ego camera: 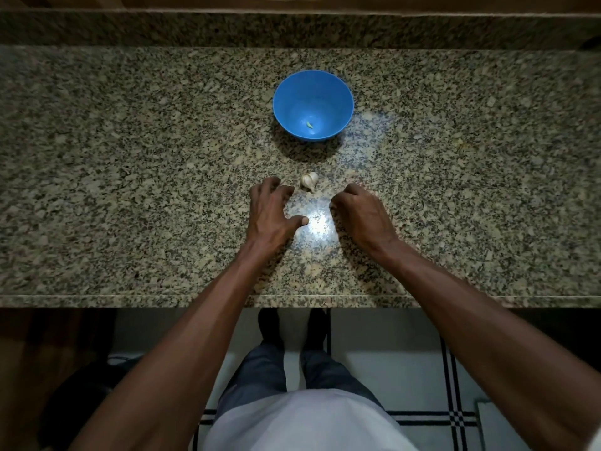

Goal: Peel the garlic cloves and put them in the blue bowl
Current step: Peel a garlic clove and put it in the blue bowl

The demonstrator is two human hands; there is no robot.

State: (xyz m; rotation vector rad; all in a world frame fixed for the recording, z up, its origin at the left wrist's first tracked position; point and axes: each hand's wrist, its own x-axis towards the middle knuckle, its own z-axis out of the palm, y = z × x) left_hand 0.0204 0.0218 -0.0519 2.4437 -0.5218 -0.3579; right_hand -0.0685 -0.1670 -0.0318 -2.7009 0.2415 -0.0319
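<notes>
A blue bowl (313, 92) stands on the speckled granite counter (130, 177); one small pale clove (310, 125) lies in its bottom. In front of the bowl sits a whitish piece of garlic bulb (309, 181), unpeeled. My left hand (272, 211) hovers just left of the garlic with fingers spread and bent, holding nothing, a small gap between them. My right hand (360, 213) is to the garlic's right with fingers curled under; whether anything is inside them is hidden.
The counter's front edge (162, 297) runs across the lower middle, with a raised granite backsplash (195, 30) behind. A bright light reflection lies between my hands. Below the edge are my legs and a tiled floor.
</notes>
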